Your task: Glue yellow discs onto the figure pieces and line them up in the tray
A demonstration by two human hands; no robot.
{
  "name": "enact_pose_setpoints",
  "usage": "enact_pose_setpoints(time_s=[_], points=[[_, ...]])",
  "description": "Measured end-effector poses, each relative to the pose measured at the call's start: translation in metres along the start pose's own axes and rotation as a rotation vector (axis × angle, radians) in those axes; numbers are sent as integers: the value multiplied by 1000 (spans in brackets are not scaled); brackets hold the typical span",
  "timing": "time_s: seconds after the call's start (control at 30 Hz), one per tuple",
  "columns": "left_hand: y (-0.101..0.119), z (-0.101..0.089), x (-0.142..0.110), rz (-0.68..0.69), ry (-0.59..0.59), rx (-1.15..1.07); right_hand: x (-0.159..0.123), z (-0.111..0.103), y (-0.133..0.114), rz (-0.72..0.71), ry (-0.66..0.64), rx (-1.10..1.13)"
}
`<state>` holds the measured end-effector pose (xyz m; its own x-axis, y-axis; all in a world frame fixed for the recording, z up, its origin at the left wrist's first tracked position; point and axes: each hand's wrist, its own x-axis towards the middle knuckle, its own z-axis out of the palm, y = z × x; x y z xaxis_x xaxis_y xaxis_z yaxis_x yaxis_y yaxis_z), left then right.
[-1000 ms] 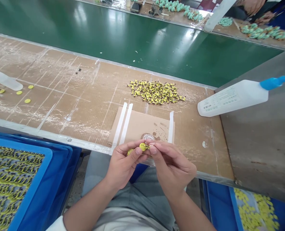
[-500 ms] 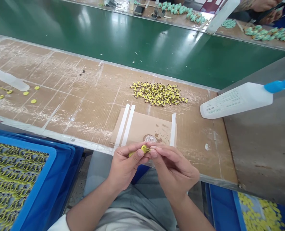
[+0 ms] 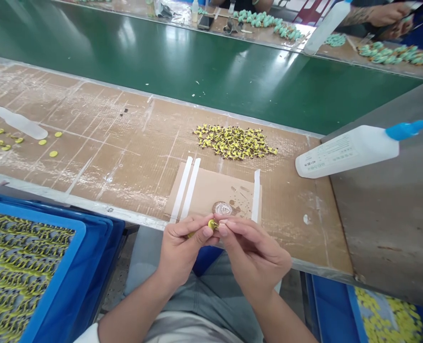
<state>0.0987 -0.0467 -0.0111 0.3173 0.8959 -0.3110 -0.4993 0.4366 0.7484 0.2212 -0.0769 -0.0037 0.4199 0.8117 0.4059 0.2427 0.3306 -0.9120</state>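
Observation:
My left hand (image 3: pixel 182 245) pinches a small round yellow disc (image 3: pixel 211 224) between thumb and forefinger. A bit more yellow shows behind its fingers. My right hand (image 3: pixel 254 252) is closed at the fingertips on a tiny yellow-and-dark piece (image 3: pixel 216 226) that meets the disc; the fingers hide most of it. Both hands are at the bench's front edge, just below a clear wet blob (image 3: pixel 222 208) on a taped cardboard sheet (image 3: pixel 211 186). Beyond the sheet lies a heap of small yellow-and-dark pieces (image 3: pixel 234 141).
A white bottle with a blue nozzle (image 3: pixel 347 151) leans at the right against a grey panel (image 3: pixel 386 200). Blue trays of yellow parts flank me: the left tray (image 3: pixel 78 238) and right tray (image 3: pixel 356 309). Loose yellow discs (image 3: pixel 53 154) lie left. A co-worker's hands (image 3: pixel 390 16) are across the green belt (image 3: pixel 161 57).
The view has shifted slightly. Both hands keep the same pinch at nearly the same spot, with the yellow disc still between them.

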Motion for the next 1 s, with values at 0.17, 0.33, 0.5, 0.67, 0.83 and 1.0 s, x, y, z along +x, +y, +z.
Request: enact_pose_setpoints(time_s=[0.17, 0.33, 0.5, 0.67, 0.83, 1.0], points=[[-1, 1, -2, 19, 34, 27, -1, 1, 2, 8, 0, -2], [2, 0, -2, -6, 36, 65, 0, -2, 1, 50, -27, 18], [6, -2, -5, -49, 19, 111, 0, -5, 2, 84, -33, 27], [13, -3, -10, -50, 30, 137, 1, -3, -2, 81, -60, 21], [22, -6, -14, -23, 65, 116, 4, 4, -13, 54, -61, -35], [27, -11, -18, -13, 98, 85, 5, 13, -19, 43, -130, 33]])
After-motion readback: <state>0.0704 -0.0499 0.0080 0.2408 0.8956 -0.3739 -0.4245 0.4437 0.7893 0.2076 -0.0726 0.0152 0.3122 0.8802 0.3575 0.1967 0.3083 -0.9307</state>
